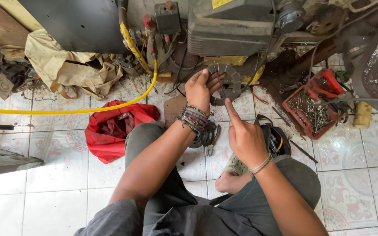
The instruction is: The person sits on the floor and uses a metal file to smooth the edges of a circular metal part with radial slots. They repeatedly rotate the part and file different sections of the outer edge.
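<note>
Disc: we've got a grey metal ring-shaped disc with slotted segments, held up above the tiled floor, right in front of the dark machine.
Left hand: our left hand grips the disc's left edge, fingers curled over its face, thumb behind as far as we can tell.
Right hand: our right hand sits just below, index finger stretched up touching the disc's lower rim, other fingers folded in.
Nearby: pliers on the floor under the wrists.
Left side: red cloth and a yellow hose.
Right side: red tray full of screws.
</note>
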